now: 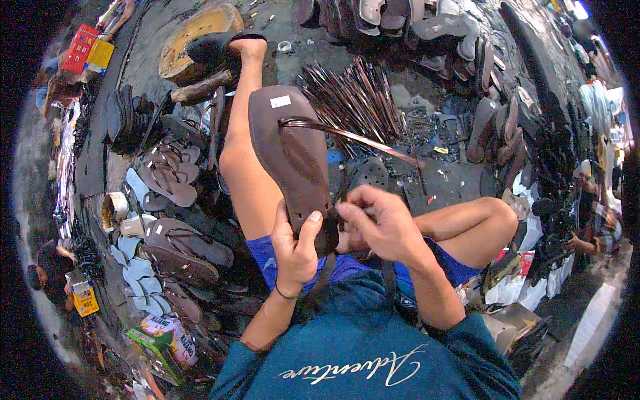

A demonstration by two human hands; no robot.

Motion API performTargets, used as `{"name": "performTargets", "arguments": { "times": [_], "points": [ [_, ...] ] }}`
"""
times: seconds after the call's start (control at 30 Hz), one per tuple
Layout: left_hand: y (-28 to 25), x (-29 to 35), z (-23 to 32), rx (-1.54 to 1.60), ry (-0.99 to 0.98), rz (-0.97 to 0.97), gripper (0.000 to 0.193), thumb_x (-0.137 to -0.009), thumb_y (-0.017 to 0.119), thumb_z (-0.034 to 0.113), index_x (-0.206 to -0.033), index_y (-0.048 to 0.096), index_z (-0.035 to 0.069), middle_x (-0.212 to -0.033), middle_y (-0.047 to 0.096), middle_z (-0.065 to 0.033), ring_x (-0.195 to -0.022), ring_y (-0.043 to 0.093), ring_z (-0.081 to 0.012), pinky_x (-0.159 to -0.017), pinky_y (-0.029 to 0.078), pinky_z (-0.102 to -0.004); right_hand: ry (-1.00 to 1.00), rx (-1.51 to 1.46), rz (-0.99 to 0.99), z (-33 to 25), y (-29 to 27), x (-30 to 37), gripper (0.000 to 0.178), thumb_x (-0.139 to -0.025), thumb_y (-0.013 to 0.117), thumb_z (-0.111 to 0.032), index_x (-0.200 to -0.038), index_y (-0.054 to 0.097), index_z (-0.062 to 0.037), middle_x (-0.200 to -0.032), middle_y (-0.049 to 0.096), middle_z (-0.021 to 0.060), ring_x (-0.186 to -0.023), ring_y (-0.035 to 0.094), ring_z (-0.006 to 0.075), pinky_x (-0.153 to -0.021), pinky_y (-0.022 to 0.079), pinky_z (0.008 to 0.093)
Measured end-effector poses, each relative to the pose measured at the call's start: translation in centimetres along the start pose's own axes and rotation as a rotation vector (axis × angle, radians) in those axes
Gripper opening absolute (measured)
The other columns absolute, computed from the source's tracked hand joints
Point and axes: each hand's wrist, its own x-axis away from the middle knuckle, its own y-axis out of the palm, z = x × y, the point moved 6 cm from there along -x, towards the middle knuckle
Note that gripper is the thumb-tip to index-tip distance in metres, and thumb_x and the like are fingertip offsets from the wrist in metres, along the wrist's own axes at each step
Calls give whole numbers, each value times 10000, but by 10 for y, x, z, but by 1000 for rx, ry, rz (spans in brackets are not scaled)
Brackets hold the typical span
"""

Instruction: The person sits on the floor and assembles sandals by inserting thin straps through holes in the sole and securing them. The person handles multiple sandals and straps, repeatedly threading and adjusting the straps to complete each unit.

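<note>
A brown flip-flop sole [287, 147] stands heel toward me over my lap, with a small white label near its toe end. One end of a shiny dark strap [353, 139] comes out of its toe hole, and the rest sticks out to the right. My left hand [297, 247] grips the heel part, thumb on top beside a small hole. At the sole's right edge, close to another hole, my right hand [380, 223] has its fingers pinched together. What lies between those fingers is hidden.
Beyond the sole lies a spread pile of dark strips [353, 100]. Finished flip-flops [170, 177] are heaped at left, and loose soles [447, 30] at the far side. A round wooden block [175, 50] is under my outstretched foot. Other people sit at both edges.
</note>
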Motion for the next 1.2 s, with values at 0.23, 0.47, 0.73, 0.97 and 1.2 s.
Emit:
{"name": "performTargets", "arguments": {
  "times": [0.23, 0.47, 0.73, 0.97, 1.2],
  "points": [
    [8, 6, 8, -92, 88, 46, 315, -958, 577, 73, -1244, 509, -40, -1083, 667, -107, -948, 631, -147, -859, 510, -298, -372, 105, 403, -15, -1, 6, 167, -891, 745, -79, -957, 617, 5, -794, 698, 62, -739, 684, 111, -660, 546, 269],
    [9, 8, 2, -113, 115, 76, 305, -955, 584, 66, -1231, 512, -42, -1061, 669, -101, -921, 630, -146, -854, 507, -299, -474, 246, 430, -10, -1, 13, 162, -838, 781, -52, -908, 643, -2, -842, 724, 107, -743, 711, 153, -671, 558, 291],
    [5, 8, -4, -100, 50, 41, 346, -958, 570, 66, -1282, 498, -29, -1108, 662, -99, -977, 629, -159, -893, 502, -304, -599, 308, 264, -12, 1, 5, 206, -794, 811, -128, -853, 645, -21, -863, 672, 134, -764, 680, 272, -682, 544, 368],
    [-6, -1, -1, -162, -69, -156, 351, -940, 585, 65, -1276, 532, -19, -1111, 670, -88, -980, 635, -162, -898, 503, -310, -498, 269, 80, 1, -2, -8, 233, -816, 806, -180, -924, 680, -16, -854, 632, 117, -789, 630, 226, -692, 511, 337],
    [-42, -13, 37, -918, 170, -529, 434, -816, 788, 146, -1199, 643, 0, -1046, 706, -171, -987, 686, -271, -901, 514, -350, -500, 201, 406, 18, -65, -23, 248, -1031, 571, -158, -1233, 581, -15, -884, 613, 15, -862, 612, 110, -797, 521, 268]
  ]
}}
